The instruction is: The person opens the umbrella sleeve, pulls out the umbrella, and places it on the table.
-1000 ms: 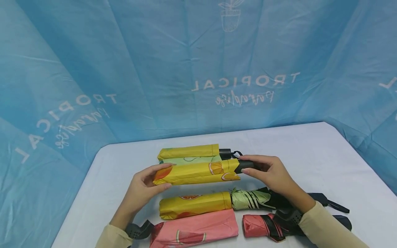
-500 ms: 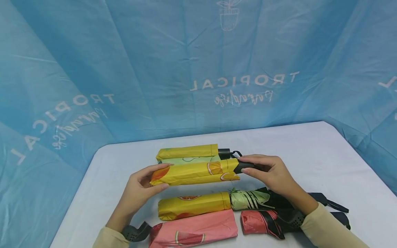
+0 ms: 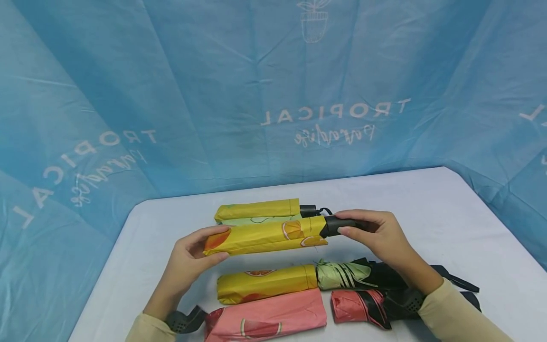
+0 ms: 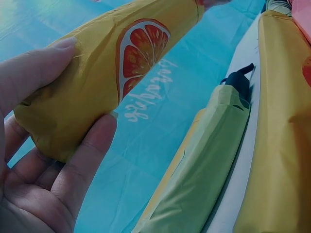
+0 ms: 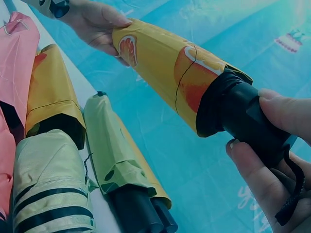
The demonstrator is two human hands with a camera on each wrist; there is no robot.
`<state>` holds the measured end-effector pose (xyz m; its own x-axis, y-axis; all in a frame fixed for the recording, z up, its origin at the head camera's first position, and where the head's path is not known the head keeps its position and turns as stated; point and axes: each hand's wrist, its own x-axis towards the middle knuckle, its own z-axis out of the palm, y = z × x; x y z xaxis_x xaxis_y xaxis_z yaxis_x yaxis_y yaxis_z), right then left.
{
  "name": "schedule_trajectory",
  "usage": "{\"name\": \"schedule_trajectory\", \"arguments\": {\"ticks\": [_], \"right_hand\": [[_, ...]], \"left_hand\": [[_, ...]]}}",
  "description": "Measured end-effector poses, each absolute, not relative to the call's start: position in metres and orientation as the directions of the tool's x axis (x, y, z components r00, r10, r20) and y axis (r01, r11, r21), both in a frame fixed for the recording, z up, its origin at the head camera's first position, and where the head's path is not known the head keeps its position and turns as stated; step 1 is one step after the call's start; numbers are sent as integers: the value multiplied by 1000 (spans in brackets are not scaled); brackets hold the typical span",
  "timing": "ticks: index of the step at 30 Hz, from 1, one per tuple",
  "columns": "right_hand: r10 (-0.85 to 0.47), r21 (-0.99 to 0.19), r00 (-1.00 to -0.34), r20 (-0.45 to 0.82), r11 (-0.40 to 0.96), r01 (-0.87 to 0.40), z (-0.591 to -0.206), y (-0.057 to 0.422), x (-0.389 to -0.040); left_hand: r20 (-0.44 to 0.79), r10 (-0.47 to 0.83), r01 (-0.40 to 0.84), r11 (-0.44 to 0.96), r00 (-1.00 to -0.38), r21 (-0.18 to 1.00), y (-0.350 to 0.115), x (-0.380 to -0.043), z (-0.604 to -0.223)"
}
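Both hands hold one folded yellow umbrella [image 3: 265,234] in its sleeve, lifted above the table [image 3: 448,223] and lying roughly level, left to right. The left hand [image 3: 188,261] pinches the closed tip end between thumb and fingers [image 4: 87,150] — the wrist view shows the orange-slice print just past the thumb. The right hand [image 3: 380,235] grips the black handle [image 3: 339,224], thumb on top and fingers curled beneath; a black wrist cord [image 5: 291,189] hangs by the palm.

Behind the held umbrella, a second sleeved one [image 3: 256,212] lies flat on the table, yellow above and pale green below, its dark handle pointing right. Nearer the person lies a yellow sleeve [image 3: 265,281] half pulled over a pale green umbrella [image 3: 344,274] with dark stripes, which sticks out to the right. At the near edge are a pink sleeve [image 3: 269,318] with a fruit print and, just right of it, a pink umbrella [image 3: 356,308] with black trim, partly under the right forearm. Both wrists carry dark straps

A blue cloth [image 3: 213,95] printed "TROPICAL" rises behind and to both sides of the table
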<state>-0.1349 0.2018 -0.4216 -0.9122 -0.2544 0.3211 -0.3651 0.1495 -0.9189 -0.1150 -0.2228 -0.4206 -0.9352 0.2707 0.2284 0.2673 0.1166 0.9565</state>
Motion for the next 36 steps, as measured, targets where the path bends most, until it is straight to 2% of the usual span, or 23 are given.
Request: {"name": "schedule_trajectory", "arguments": {"ticks": [36], "right_hand": [[-190,-916,-921,339,157,-369,-416,211,-135]], "left_hand": [[242,216,270,112,-946,956,-237,-119,-425]]}}
